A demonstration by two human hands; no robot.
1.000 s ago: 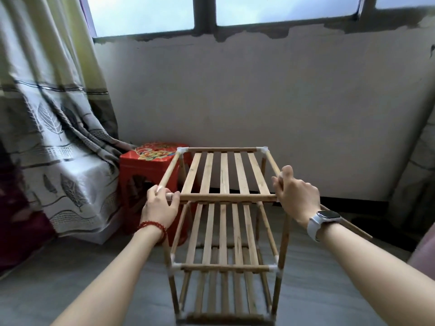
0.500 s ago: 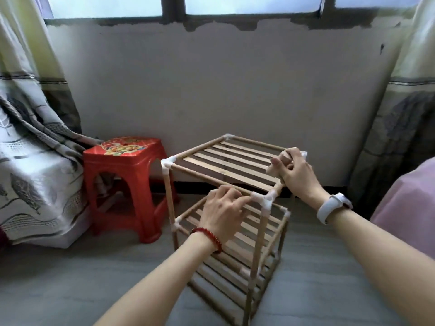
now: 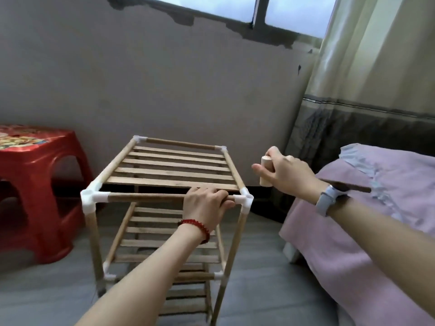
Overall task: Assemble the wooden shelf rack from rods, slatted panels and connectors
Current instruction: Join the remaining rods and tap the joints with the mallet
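- The left hand [image 3: 207, 205], with a red bead bracelet [image 3: 196, 228] at the wrist, has its fingers curled over the near top rod [image 3: 146, 198] of the rack [image 3: 164, 208], close to the near right corner
- The rack stands upright on the grey floor [image 3: 259, 290], between the red stool and the bed
- Three slatted shelves can be counted on it: a top one [image 3: 174, 170] with five slats in view, a middle one [image 3: 150, 231] partly hidden behind the left forearm, and a bottom one [image 3: 186, 302] that is mostly covered
- White connectors join the rods; four sit at the top corners, the near left one [image 3: 90, 198] and the near right one [image 3: 244, 200] being the plainest, and further ones show at the middle level
- The right hand [image 3: 282, 174], held in the air just to the right of the rack and apart from it, grips a short pale wooden peg [image 3: 266, 170] held upright, thumb stretched out towards the rack
- A watch with a light strap [image 3: 328, 200] is on the right wrist, and a thin dark stick [image 3: 353, 187] pokes out behind it over the bed
- The bed [image 3: 376, 231], covered in pink cloth, fills the right side
- The red plastic stool [image 3: 40, 191] stands at the left; its top carries a coloured print, and no writing on it can be read
- Behind everything are a grey wall [image 3: 188, 78], a window [image 3: 294, 12] above it and a curtain [image 3: 376, 78] at the right
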